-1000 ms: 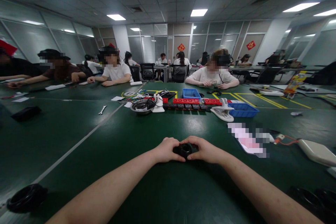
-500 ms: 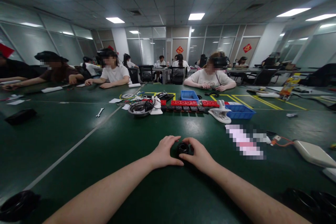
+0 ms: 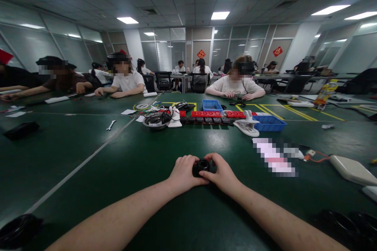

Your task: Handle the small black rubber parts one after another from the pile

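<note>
A small black ring-shaped part (image 3: 203,166) with a round hole on top is on the green table, between my two hands. My left hand (image 3: 186,171) curves around its left side, with fingers behind it and the thumb in front. On the other side, my right hand (image 3: 221,172) grips the part, its thumb at the front edge and its forefinger at the back. The undersides of the fingers are hidden.
Across the green table (image 3: 141,145) lie a wrench (image 3: 111,125), a metal bowl (image 3: 157,120), a white clamp (image 3: 247,124), blue trays (image 3: 270,123) and a beige box (image 3: 352,168). Larger black rings sit at the near left (image 3: 20,229) and near right (image 3: 338,223). Several people sit beyond.
My left hand has closed in from the left and now rests against the black part. The part has shifted slightly left, with my right hand still on it.
</note>
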The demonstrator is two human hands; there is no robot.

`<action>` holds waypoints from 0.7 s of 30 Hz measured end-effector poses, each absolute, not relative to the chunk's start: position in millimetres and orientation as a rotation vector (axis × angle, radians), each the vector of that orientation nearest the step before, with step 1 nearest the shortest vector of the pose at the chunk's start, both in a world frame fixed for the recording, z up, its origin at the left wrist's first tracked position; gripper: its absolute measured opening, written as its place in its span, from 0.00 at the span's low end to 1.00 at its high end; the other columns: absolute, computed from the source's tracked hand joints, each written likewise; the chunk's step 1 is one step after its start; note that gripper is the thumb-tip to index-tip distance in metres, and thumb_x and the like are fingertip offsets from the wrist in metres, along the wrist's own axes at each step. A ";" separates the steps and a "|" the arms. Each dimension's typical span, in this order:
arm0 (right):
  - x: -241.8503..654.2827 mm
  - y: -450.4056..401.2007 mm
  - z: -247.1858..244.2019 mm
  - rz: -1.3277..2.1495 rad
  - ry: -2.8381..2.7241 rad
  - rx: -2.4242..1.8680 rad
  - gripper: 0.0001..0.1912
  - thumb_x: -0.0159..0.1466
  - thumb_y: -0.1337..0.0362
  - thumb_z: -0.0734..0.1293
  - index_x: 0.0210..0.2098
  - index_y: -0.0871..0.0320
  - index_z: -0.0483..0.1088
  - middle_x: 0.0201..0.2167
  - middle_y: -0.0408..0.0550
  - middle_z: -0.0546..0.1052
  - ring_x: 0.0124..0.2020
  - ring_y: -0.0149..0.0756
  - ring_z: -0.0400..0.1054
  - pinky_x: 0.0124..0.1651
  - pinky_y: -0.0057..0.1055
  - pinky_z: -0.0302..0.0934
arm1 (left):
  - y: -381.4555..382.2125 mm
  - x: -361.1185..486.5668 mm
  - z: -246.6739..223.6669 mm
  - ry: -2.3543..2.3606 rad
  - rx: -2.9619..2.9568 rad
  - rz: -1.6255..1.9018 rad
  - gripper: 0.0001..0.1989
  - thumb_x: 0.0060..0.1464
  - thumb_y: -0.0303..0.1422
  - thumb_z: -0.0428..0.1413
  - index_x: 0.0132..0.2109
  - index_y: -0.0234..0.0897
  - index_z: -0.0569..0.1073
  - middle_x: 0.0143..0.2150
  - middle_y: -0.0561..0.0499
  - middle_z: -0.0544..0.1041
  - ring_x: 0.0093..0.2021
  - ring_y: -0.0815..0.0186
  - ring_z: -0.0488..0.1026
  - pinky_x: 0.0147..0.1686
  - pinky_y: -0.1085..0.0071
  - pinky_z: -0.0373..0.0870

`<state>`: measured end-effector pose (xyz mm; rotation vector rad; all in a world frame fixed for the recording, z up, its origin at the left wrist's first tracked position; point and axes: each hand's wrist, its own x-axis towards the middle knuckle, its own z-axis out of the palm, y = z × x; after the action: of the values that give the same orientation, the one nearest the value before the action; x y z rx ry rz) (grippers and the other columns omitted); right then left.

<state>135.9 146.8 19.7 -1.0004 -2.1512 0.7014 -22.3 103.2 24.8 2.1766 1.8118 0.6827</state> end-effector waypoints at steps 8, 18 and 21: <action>131.5 141.3 21.1 0.700 -2.115 -1.063 0.16 0.45 0.62 0.69 0.32 0.57 0.63 0.31 0.44 0.67 0.34 0.35 0.61 0.37 0.32 0.56 | 105.1 -19.9 26.2 1.845 2.185 0.650 0.21 0.36 0.47 0.57 0.36 0.38 0.69 0.34 0.51 0.71 0.36 0.60 0.66 0.37 0.65 0.59; 143.4 155.6 35.4 0.984 -2.336 -0.817 0.19 0.46 0.65 0.69 0.39 0.57 0.66 0.35 0.44 0.69 0.36 0.34 0.62 0.38 0.30 0.57 | 113.6 -35.6 28.6 1.541 2.201 0.556 0.24 0.35 0.48 0.58 0.38 0.38 0.70 0.34 0.53 0.71 0.36 0.62 0.67 0.34 0.71 0.60; 147.4 158.0 40.2 1.067 -2.405 -0.734 0.20 0.47 0.65 0.69 0.41 0.56 0.67 0.37 0.44 0.69 0.37 0.34 0.63 0.38 0.30 0.57 | 115.8 -40.7 29.3 1.416 2.273 0.517 0.25 0.35 0.48 0.58 0.39 0.38 0.70 0.35 0.52 0.71 0.37 0.63 0.67 0.35 0.71 0.60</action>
<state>147.4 158.0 40.2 -0.7337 -2.4052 1.0674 -40.7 115.8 29.3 2.2726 1.4158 0.5175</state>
